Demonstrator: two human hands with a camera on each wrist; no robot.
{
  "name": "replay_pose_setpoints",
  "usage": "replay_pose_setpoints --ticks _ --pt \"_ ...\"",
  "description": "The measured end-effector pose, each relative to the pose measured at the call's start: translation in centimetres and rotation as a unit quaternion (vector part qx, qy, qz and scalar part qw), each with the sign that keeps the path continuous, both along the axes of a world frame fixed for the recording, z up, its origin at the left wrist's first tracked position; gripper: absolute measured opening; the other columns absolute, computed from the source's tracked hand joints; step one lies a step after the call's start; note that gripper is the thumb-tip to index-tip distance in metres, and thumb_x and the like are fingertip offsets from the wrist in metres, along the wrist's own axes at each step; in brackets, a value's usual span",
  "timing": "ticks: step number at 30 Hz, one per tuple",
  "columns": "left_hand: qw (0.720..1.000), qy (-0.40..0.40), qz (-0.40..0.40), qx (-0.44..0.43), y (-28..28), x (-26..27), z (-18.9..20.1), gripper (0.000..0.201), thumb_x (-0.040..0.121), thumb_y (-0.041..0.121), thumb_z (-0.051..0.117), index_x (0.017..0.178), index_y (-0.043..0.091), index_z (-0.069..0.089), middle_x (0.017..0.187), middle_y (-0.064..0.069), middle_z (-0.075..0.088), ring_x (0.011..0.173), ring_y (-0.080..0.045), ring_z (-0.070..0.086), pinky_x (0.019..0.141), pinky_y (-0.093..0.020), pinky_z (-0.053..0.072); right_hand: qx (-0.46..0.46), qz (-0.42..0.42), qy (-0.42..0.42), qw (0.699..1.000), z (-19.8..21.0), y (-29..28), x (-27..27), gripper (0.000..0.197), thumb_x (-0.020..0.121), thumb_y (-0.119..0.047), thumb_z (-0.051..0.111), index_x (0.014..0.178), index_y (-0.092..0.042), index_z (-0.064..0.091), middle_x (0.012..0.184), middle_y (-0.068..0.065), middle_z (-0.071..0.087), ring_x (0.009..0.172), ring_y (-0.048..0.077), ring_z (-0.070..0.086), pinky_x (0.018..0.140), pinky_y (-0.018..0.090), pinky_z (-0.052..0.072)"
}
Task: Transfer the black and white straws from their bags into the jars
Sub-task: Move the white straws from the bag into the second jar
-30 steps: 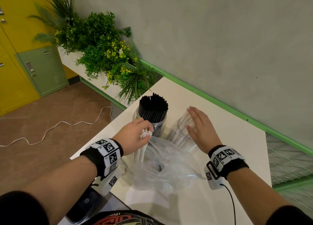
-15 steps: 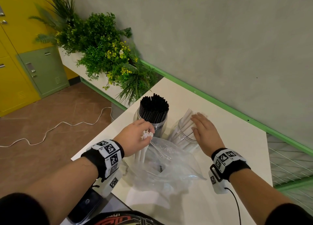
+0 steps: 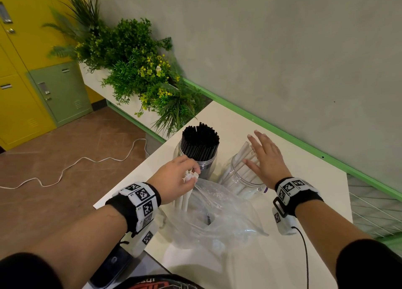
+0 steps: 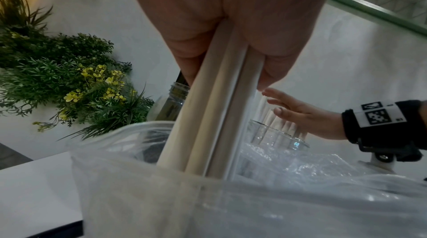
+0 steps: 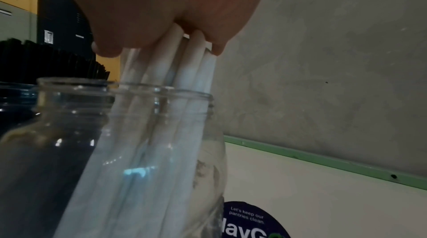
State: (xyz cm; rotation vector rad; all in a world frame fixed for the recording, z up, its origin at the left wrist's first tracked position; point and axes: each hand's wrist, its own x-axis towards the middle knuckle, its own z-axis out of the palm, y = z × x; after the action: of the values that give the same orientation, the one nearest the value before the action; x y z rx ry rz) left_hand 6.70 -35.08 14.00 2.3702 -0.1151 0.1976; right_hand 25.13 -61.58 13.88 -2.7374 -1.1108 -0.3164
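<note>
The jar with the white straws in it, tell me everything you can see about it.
The jar with the white straws is clear and glassy with a round open mouth, no lid visible, standing on the white table right of the jar packed with black straws. It holds only a few white straws, which lean toward the wall side. The right hand is open, its flat fingers resting on the straw tops. A crumpled clear plastic bag lies in front of it.

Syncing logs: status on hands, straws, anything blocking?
Left hand grips white straws in the bag. Right hand open, flat on straws in clear jar. Black-straw jar full. No obstruction.
</note>
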Motion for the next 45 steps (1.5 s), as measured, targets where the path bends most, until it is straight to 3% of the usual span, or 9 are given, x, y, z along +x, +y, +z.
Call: replay_pose_setpoints --ticks 3,5,8,14,20,26,32,39,45 --pt "1.0 0.0 0.002 -0.002 0.1 0.1 -0.1 0.013 0.086 0.025 0.058 0.099 0.029 0.058 0.103 0.009 0.053 0.088 -0.008 0.053 0.081 -0.03 0.045 -0.031 -0.007 0.008 0.999 -0.3 1.1 0.2 0.065 0.088 -0.067 0.027 0.143 -0.033 0.034 0.145 -0.002 0.042 0.133 0.024 0.036 0.107 0.045 0.036" --pt "1.0 -0.004 0.0 -0.003 0.1 0.1 -0.3 0.013 0.086 0.025 0.058 0.098 0.03 0.057 0.101 0.01 0.052 0.087 -0.006 0.052 0.08 -0.028 0.045 0.041 -0.019 0.006 0.999 -0.4 1.6 0.0 0.057 0.088 -0.061 0.033 0.123 -0.022 0.055 0.122 -0.002 0.058 0.114 0.025 0.049 0.091 0.04 0.046" --pt "1.0 -0.009 -0.003 -0.002 0.2 0.1 -0.4 0.014 0.086 0.024 0.059 0.095 0.034 0.054 0.101 0.011 0.052 0.087 -0.004 0.051 0.079 -0.026 0.045 0.143 -0.02 -0.015 0.989 -0.7 2.0 -0.1 0.041 0.088 -0.048 0.043 0.101 -0.013 0.06 0.105 0.001 0.059 0.096 0.024 0.051 0.077 0.036 0.048" --pt "1.0 -0.016 -0.002 -0.003 0.3 0.0 -0.4 0.012 0.087 0.024 0.059 0.095 0.032 0.056 0.102 0.01 0.053 0.087 -0.004 0.051 0.079 -0.025 0.044 0.043 -0.115 0.029 0.992 -0.2 2.8 0.0 0.04 0.088 -0.043 0.059 0.124 -0.026 0.055 0.121 0.0 0.056 0.11 0.028 0.049 0.083 0.042 0.049" --pt "1.0 -0.015 -0.003 -0.006 0.3 -0.1 -0.3 0.011 0.087 0.023 0.059 0.096 0.03 0.057 0.102 0.011 0.052 0.087 -0.005 0.051 0.08 -0.024 0.044 0.107 -0.091 -0.062 0.988 0.5 3.5 0.1 0.025 0.083 -0.038 0.068 0.1 -0.019 0.067 0.093 0.0 0.061 0.092 0.027 0.052 0.065 0.036 0.05" --pt "1.0 -0.013 -0.003 -0.004 0.3 -0.2 -0.2 0.012 0.087 0.022 0.06 0.097 0.028 0.057 0.102 0.011 0.051 0.087 -0.004 0.05 0.078 -0.023 0.042 0.021 -0.141 0.014 0.99 1.0 3.2 1.2 0.031 0.086 -0.043 0.062 0.111 -0.024 0.065 0.107 0.0 0.06 0.107 0.029 0.049 0.082 0.043 0.048" --pt "1.0 -0.011 -0.002 -0.004 0.3 -0.3 -0.2 0.011 0.087 0.023 0.059 0.098 0.027 0.058 0.102 0.011 0.051 0.087 -0.005 0.051 0.079 -0.024 0.043 0.143 -0.138 0.044 0.979 1.0 3.0 1.0 0.021 0.092 -0.034 0.058 0.107 -0.02 0.065 0.106 0.0 0.061 0.094 0.025 0.059 0.074 0.033 0.047" --pt "1.0 -0.002 0.003 -0.004 0.2 -0.2 -0.2 0.013 0.087 0.024 0.059 0.1 0.028 0.059 0.103 0.01 0.052 0.087 -0.006 0.052 0.08 -0.027 0.045 0.034 -0.161 0.137 0.977 2.2 3.2 1.1 0.046 0.095 -0.046 0.049 0.134 -0.023 0.046 0.136 0.006 0.046 0.123 0.032 0.039 0.098 0.046 0.037" --pt "1.0 0.013 0.007 -0.023 0.7 0.0 0.3 0.026 0.084 0.031 0.067 0.108 0.027 0.058 0.109 0.01 0.053 0.094 -0.004 0.051 0.083 -0.02 0.04 0.055 -0.016 0.138 0.989 6.5 5.2 -4.1 0.05 0.093 -0.042 0.054 0.138 -0.021 0.043 0.135 0.005 0.045 0.123 0.025 0.04 0.104 0.041 0.035"
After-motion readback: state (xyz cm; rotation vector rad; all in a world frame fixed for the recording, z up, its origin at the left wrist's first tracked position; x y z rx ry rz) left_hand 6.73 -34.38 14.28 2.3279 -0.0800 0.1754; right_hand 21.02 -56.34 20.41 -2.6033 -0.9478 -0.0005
